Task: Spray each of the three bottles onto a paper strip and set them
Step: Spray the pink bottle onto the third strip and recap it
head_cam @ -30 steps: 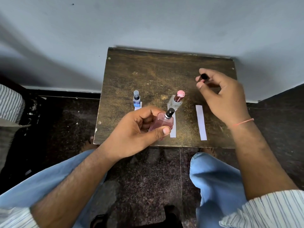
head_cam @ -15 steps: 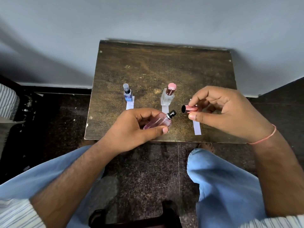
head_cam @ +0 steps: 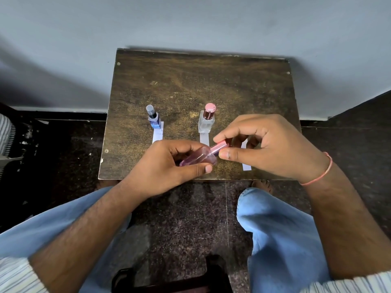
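My left hand (head_cam: 169,166) grips a pink bottle (head_cam: 198,158), tilted with its neck pointing right, above the table's front edge. My right hand (head_cam: 270,146) pinches a pink cap (head_cam: 220,147) that sits over the bottle's neck. A blue bottle (head_cam: 154,119) stands capped on the far end of the left paper strip (head_cam: 158,134). A clear bottle with a pink cap (head_cam: 206,120) stands on the far end of the middle strip (head_cam: 204,139). The right strip (head_cam: 246,166) lies flat, mostly hidden under my right hand.
The small dark wooden table (head_cam: 201,81) stands against a grey wall, its far half bare. My knees in blue trousers sit below the front edge. Dark stone floor surrounds the table, and a dark stool edge (head_cam: 169,280) shows at the bottom.
My right hand came from the far right of the table toward the left with the pink cap, and the cap now covers the black nozzle of the bottle held in my left hand.
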{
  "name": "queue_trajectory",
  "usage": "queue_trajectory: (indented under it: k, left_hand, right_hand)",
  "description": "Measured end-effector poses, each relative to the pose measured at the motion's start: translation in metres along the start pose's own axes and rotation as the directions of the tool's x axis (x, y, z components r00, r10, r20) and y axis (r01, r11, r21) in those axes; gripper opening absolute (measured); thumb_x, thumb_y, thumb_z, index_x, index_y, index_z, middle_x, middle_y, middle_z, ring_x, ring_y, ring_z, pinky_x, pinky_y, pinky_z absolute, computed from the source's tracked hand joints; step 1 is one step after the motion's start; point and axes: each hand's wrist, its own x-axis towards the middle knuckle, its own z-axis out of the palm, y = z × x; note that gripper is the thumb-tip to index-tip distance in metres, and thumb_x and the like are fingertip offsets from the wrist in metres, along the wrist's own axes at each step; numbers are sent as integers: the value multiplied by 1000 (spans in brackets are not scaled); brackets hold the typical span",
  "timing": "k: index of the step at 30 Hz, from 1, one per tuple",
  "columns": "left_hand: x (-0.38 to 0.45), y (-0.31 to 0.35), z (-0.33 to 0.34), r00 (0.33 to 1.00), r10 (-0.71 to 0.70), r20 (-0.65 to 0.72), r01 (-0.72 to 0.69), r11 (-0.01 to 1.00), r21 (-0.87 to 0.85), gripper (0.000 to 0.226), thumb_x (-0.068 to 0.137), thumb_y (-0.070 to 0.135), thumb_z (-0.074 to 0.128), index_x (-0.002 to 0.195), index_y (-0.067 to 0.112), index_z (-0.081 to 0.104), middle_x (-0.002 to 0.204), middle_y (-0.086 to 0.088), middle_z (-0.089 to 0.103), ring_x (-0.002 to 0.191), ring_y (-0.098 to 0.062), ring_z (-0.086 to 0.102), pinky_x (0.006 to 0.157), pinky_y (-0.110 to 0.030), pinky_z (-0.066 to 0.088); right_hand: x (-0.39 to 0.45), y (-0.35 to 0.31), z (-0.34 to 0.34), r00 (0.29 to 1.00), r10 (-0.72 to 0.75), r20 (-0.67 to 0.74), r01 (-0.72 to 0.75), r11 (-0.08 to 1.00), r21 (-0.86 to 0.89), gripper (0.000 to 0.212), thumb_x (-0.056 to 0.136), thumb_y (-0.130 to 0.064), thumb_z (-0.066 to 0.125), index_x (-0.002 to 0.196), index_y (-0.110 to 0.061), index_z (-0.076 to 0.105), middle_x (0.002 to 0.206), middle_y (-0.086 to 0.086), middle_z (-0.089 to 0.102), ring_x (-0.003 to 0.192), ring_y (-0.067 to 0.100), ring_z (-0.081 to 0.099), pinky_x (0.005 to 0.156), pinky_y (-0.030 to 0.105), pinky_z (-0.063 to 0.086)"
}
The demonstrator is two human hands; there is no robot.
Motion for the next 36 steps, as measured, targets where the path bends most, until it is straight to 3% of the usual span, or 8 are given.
queue_trajectory:
  k: [6,14,17,20,24,28,32,36]
  left_hand:
    - [-4,2,0,998,49,-39,-49,999,8,35,86,18,89,120,17,83,113,15,83,99,0,77,88,-19,56]
    - [-2,8,1,990,80,-114,-89,993,-72,36,82,25,89,117,19,82,106,9,85,94,-7,79,87,-27,60]
    - [-1,12,0,990,60,-126,-81,982,-170,32,77,22,90,108,21,81,100,5,85,89,-8,78,83,-25,60]
    - [-1,14,0,991,67,-116,-87,979,-182,36,76,19,91,110,21,81,104,4,85,93,-9,80,87,-25,61]
    - [-1,18,2,993,72,-99,-86,984,-155,34,77,21,91,110,21,82,101,2,85,88,-7,77,84,-25,61]
    - [1,16,0,996,77,-36,-80,993,-91,42,81,14,91,121,9,80,109,-10,83,97,-33,80,91,-44,65]
    - [0,19,-3,999,13,29,-11,996,-83,60,78,14,94,134,13,74,121,6,82,112,-10,79,99,-32,63]
    - [-1,20,-3,1000,-20,-12,19,996,-86,55,77,21,92,130,15,76,115,8,83,109,-7,79,96,-27,63]
  right_hand:
    - [3,-6,5,1000,-12,-7,12,999,-43,21,88,-24,88,109,-22,86,98,-11,81,87,10,74,74,12,50]
    - [4,-7,7,999,17,-28,-14,995,95,39,85,-33,90,123,-28,81,104,-10,81,94,12,77,84,26,60]
    - [3,-4,12,994,107,19,-108,957,267,58,74,-42,93,127,-29,75,100,-1,77,84,23,73,67,31,61]
    - [4,1,18,989,141,41,-147,946,288,50,73,-43,98,115,-26,76,92,-12,76,76,12,71,62,39,58]
    - [5,4,23,995,99,-25,-88,954,286,38,75,-39,95,106,-29,77,99,-10,74,82,21,74,70,58,63]
    - [0,8,16,996,69,-53,-52,962,268,34,78,-38,92,104,-19,79,107,-7,72,87,23,72,59,50,59]
    - [-13,15,1,991,132,-33,-112,928,355,32,80,-19,92,108,-15,78,108,6,81,99,21,79,83,44,68]
    - [-24,26,-20,961,176,-212,-110,950,293,35,78,-22,86,111,-26,77,106,-1,84,99,12,78,94,29,62]
